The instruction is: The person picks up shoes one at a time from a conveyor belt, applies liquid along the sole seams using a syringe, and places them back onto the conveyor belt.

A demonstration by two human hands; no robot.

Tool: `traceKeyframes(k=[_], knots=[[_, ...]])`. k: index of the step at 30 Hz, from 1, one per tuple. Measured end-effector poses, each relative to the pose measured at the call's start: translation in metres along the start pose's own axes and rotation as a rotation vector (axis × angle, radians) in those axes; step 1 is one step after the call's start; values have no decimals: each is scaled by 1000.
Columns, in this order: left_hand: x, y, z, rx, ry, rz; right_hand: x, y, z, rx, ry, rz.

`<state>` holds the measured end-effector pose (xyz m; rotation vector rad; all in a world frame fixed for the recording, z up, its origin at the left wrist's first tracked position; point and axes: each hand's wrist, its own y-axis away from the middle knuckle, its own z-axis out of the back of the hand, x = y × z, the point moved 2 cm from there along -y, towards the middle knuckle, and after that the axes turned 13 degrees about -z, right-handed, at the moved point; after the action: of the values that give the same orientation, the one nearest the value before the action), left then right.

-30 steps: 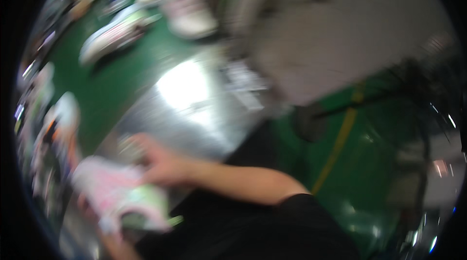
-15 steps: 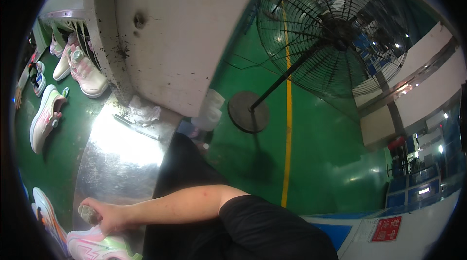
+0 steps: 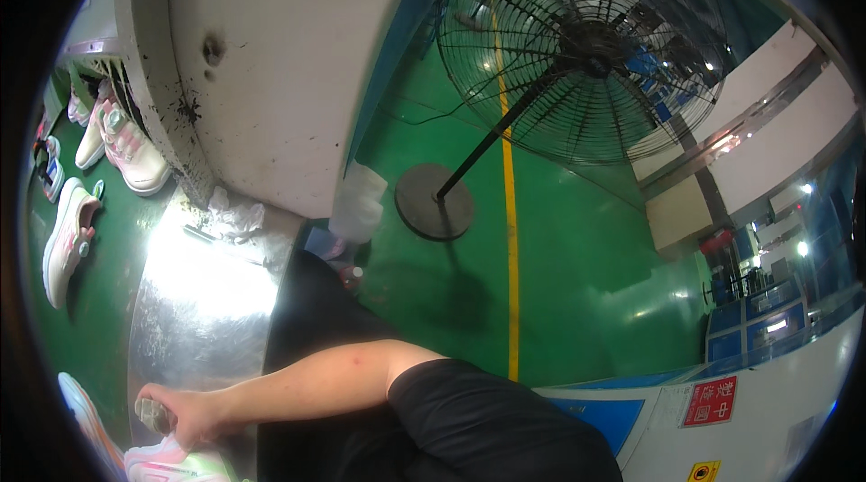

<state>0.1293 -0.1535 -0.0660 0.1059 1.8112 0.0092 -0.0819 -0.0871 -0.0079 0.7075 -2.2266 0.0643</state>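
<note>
My right hand (image 3: 185, 414) is at the lower left, at the end of a bare forearm coming from a black sleeve. Its fingers are closed around a small grey-beige block (image 3: 155, 416), perhaps a wadded cloth; its exact kind does not show. Just below, against the hand, is a white, pink and pale green sneaker (image 3: 185, 466), cut off by the picture's lower edge. Another sneaker, white with orange and blue (image 3: 88, 414), lies to its left. My left hand is not in view.
A shiny metal plate (image 3: 198, 338) borders the green surface at left, where a cream sneaker (image 3: 68, 243) and white-pink sneakers (image 3: 135, 153) stand. Crumpled plastic (image 3: 236, 214) lies by a scuffed pale machine panel (image 3: 271, 76). A black pedestal fan (image 3: 591, 49) stands on the green floor.
The whole view has shifted, so the fan and panel sit further left. My right hand still grips the grey-beige block by the sneaker, and both sit slightly lower in the picture.
</note>
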Motion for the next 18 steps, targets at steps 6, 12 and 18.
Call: traceKeyframes(k=[6, 12, 18], knots=[[1, 1, -4, 14, -1, -2, -5, -3, 0, 4, -39, 50], [3, 3, -5, 22, 2, -1, -2, 4, -3, 33, -66, 14], [8, 2, -10, 38, -1, 6, -5, 1, 0, 46, -70, 39]])
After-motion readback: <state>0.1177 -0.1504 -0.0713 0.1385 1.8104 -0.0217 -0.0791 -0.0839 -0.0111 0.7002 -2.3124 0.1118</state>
